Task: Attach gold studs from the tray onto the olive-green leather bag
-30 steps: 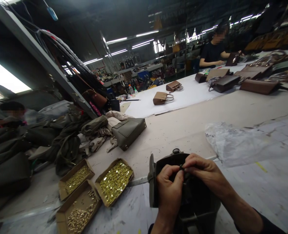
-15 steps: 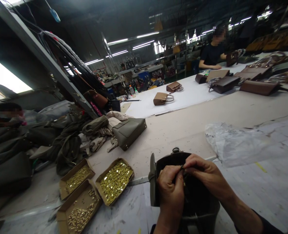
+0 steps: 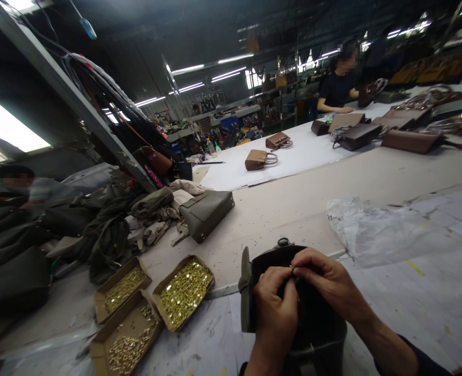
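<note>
An olive-green handbag (image 3: 321, 334) stands open on the table in front of me, its dark inside facing up. Over its opening, my left hand (image 3: 274, 300) and my right hand (image 3: 324, 277) meet with their fingertips closed. A tiny brass-coloured fastener (image 3: 292, 267) glints where the fingertips touch; fingers hide most of it, so its exact shape is unclear. To the left stands a cardboard tray (image 3: 211, 286) of shiny brass fasteners. Beside it are a second tray (image 3: 97, 347) with small gold-coloured pieces and a third tray (image 3: 98, 305) with more brass ones.
Another olive handbag (image 3: 209, 211) lies beyond the trays, near a heap of dark green bags (image 3: 19, 271). A clear plastic sheet (image 3: 356, 227) lies at the right. Brown handbags (image 3: 411, 140) sit farther off, near a seated co-worker (image 3: 338, 89). Another person is at the far left.
Both hands stay together over the bag, with the fingertips shifted slightly and the brass glint now showing above them. The person at far left has moved a little.
</note>
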A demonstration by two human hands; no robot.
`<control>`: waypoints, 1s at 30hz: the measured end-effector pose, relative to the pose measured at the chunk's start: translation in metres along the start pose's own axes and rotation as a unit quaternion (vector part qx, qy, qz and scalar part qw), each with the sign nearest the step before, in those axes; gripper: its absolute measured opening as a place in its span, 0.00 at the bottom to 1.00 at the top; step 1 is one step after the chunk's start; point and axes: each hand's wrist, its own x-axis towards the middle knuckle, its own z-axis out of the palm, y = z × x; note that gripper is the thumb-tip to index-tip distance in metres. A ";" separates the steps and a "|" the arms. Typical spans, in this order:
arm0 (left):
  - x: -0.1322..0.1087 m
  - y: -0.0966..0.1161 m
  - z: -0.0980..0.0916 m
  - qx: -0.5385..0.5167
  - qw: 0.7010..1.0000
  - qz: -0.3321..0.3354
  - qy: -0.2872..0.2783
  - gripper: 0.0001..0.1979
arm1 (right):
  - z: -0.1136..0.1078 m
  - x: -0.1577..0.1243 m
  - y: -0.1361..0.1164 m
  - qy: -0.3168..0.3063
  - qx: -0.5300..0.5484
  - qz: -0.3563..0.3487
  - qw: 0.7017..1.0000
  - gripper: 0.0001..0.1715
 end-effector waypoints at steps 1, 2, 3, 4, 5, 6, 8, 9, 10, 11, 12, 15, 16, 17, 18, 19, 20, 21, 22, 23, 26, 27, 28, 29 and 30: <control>0.001 -0.001 0.000 -0.014 1.000 -0.012 0.009 0.12 | 0.001 0.000 0.001 0.003 -0.020 0.005 1.000 0.10; 0.001 -0.002 -0.001 -0.026 0.999 -0.020 0.027 0.12 | 0.001 0.000 0.001 0.002 -0.038 0.013 0.999 0.10; 0.001 -0.004 -0.002 -0.034 0.998 -0.024 0.054 0.11 | 0.002 0.000 0.002 -0.003 -0.053 0.019 0.998 0.10; 0.001 -0.007 -0.003 -0.038 0.995 -0.025 0.085 0.10 | 0.002 0.001 0.002 -0.009 -0.066 0.022 0.998 0.11; 0.001 -0.009 -0.005 -0.037 0.992 -0.028 0.117 0.10 | 0.002 0.002 0.003 -0.016 -0.077 0.020 0.997 0.11; 0.002 -0.011 -0.008 -0.033 0.989 -0.030 0.143 0.10 | 0.002 0.002 0.003 -0.022 -0.089 0.013 0.996 0.10; 0.006 -0.011 -0.016 -0.012 0.985 -0.034 0.167 0.12 | 0.002 0.003 0.003 -0.028 -0.117 -0.005 0.993 0.09; 0.010 -0.008 -0.022 0.009 0.985 -0.032 0.169 0.13 | 0.002 0.004 0.003 -0.031 -0.129 -0.012 0.991 0.09; 0.015 -0.005 -0.028 0.038 0.986 -0.028 0.161 0.15 | 0.001 0.003 0.003 -0.034 -0.136 -0.018 0.990 0.08; 0.021 -0.001 -0.034 0.073 0.987 -0.022 0.144 0.17 | 0.001 0.003 0.002 -0.037 -0.139 -0.022 0.989 0.08; 0.028 0.002 -0.041 0.111 0.987 -0.017 0.114 0.19 | 0.000 0.003 0.002 -0.040 -0.139 -0.024 0.989 0.08; 0.050 0.004 -0.060 0.196 0.979 -0.029 -0.035 0.32 | 0.000 0.002 0.001 -0.047 -0.133 -0.024 0.990 0.09; 0.055 0.001 -0.065 0.210 0.972 -0.045 -0.091 0.36 | -0.001 0.002 0.001 -0.051 -0.131 -0.023 0.990 0.09; 0.059 -0.004 -0.069 0.216 0.963 -0.068 -0.146 0.39 | 0.000 0.003 0.001 -0.055 -0.130 -0.022 0.990 0.09; 0.062 -0.010 -0.072 0.214 0.953 -0.095 -0.195 0.40 | 0.000 0.003 0.002 -0.061 -0.129 -0.022 0.990 0.09; 0.063 -0.017 -0.073 0.204 0.942 -0.124 -0.235 0.39 | 0.000 0.004 0.002 -0.066 -0.127 -0.023 0.989 0.08; 0.064 -0.023 -0.071 0.194 0.935 -0.148 -0.258 0.37 | 0.000 0.005 0.002 -0.071 -0.125 -0.026 0.989 0.08; 0.063 -0.027 -0.068 0.188 0.932 -0.164 -0.261 0.33 | -0.001 0.007 0.003 -0.074 -0.122 -0.030 0.989 0.08; 0.063 -0.030 -0.063 0.189 0.935 -0.171 -0.248 0.30 | -0.001 0.008 0.004 -0.074 -0.117 -0.034 0.990 0.08; 0.062 -0.030 -0.056 0.196 0.940 -0.164 -0.225 0.27 | -0.001 0.010 0.006 -0.073 -0.109 -0.038 0.991 0.09; 0.063 -0.023 -0.034 0.239 0.949 -0.084 -0.189 0.22 | -0.003 0.014 0.011 -0.074 -0.066 -0.041 0.994 0.08; 0.064 -0.019 -0.027 0.260 0.943 -0.056 -0.200 0.20 | -0.004 0.015 0.012 -0.075 -0.052 -0.042 0.995 0.07; 0.067 -0.015 -0.021 0.291 0.932 -0.034 -0.213 0.18 | -0.004 0.016 0.014 -0.073 -0.041 -0.044 0.995 0.07; 0.070 -0.011 -0.017 0.334 0.915 -0.019 -0.226 0.17 | -0.005 0.016 0.015 -0.070 -0.032 -0.046 0.996 0.07; 0.074 -0.006 -0.014 0.383 0.893 -0.013 -0.237 0.15 | -0.006 0.016 0.015 -0.066 -0.025 -0.049 0.996 0.07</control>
